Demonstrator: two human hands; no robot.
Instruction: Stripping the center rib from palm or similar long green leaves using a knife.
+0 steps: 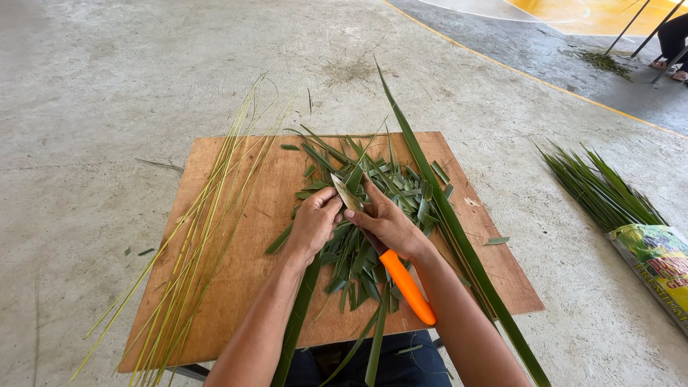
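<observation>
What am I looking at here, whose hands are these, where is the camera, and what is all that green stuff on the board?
This is a single picture from a camera worn on a person's head, looking down at their own two bare hands. No machine is involved. They work over a wooden board standing on a concrete floor. The right hand holds a knife with an orange handle, its blade pointing up between the hands. The left hand grips a long green leaf strip. A heap of cut leaf pieces lies on the board, and thin yellowish leaf ribs lie along its left side. To the right, on the floor, are a bundle of green leaves and a printed sack.
</observation>
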